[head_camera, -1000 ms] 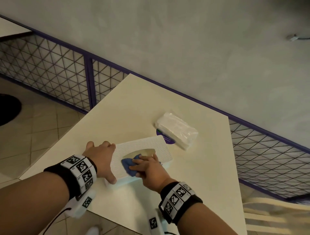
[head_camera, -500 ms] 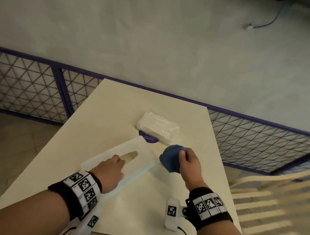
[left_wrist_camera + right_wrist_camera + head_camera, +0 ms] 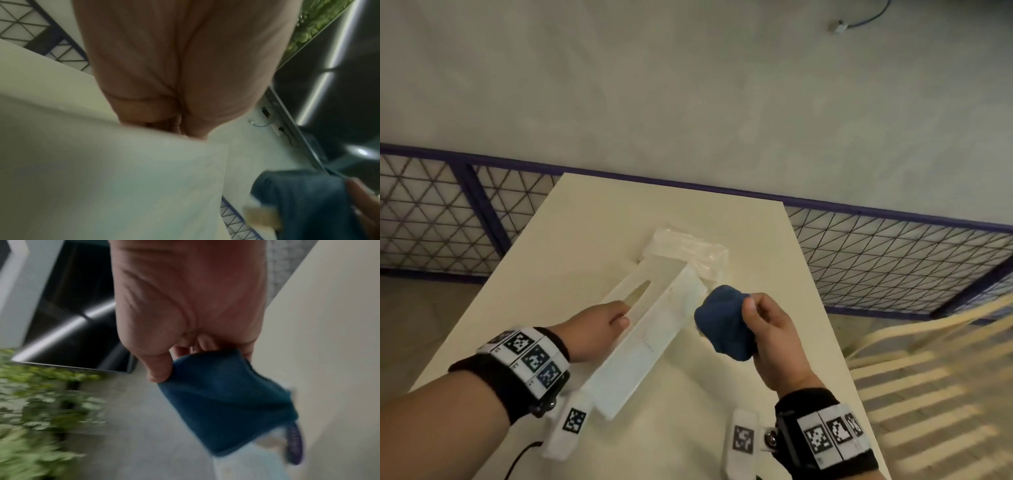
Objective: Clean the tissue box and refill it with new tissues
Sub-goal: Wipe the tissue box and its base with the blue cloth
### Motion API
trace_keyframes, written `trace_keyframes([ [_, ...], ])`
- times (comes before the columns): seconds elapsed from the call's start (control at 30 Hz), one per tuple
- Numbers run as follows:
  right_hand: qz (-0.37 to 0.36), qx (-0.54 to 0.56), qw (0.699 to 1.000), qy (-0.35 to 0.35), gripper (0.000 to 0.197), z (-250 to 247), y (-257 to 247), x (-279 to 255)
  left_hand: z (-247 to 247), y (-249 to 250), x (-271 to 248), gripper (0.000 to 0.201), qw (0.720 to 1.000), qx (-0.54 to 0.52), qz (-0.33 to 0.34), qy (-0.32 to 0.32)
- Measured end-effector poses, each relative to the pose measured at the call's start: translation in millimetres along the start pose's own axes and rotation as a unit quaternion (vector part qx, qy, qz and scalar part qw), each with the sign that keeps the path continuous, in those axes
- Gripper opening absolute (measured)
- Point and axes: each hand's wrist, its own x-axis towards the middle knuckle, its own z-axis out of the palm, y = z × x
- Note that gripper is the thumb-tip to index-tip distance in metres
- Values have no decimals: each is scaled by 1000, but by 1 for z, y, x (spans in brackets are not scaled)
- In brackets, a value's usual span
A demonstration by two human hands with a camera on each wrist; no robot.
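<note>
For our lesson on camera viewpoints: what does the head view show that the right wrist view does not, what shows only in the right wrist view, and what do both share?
Only the head view shows the left hand holding the tilted tissue box by its slot, the wrapped tissue pack behind it, and the mesh fence.

Only the right wrist view shows blurred green foliage and a dark panel.

Both show the right hand gripping the blue cloth and the cream table.

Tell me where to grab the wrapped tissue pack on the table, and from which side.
Take the tissue pack across its short width, coming from above with the right hand once it drops the blue cloth. The pack lies flat at the far end of the table, and its near edge is crowded by the tilted tissue box that the left hand holds. Top and far side look open.
</note>
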Motion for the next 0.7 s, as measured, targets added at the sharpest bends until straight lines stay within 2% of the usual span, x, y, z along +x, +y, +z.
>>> trace_keyframes([
  [0.03, -15, 7, 1000, -25, 56, 3, -10, 0, -2, 2, -2, 21, 1000, -25, 4, 9],
  [0.1, -53, 0, 997, -61, 41, 18, -24, 1, -3, 7, -5, 25, 995, -102, 10, 18],
  [0.13, -74, -51, 993, -70, 30, 29, -28, 1, -2, 10, -7, 26, 987, -157, 13, 21],
  [0.17, -95, -141, 982, -77, 31, 41, -28, 0, -1, 14, -10, 26, 976, -215, 17, 24],
  [0.23, -133, -335, 923, -135, 47, 65, -14, -4, 0, 24, -13, 27, 953, -301, 22, 26],
  [0.3, -143, -441, 868, -176, 54, 78, 1, -4, 3, 29, -16, 29, 937, -348, 29, 28],
  [0.37, -154, -461, 859, -161, 57, 78, -3, 12, 4, 33, -20, 31, 929, -367, 38, 26],
  [0.5, -145, -441, 882, -86, 61, 82, -37, 51, 2, 44, -22, 31, 927, -371, 43, 24],
  [0.57, -146, -462, 868, -113, 60, 93, -43, 47, -5, 47, -16, 29, 918, -390, 45, 46],
  [0.7, -205, -471, 828, -225, 66, 100, -14, -6, -21, 47, -4, 25, 894, -436, 21, 97],
])
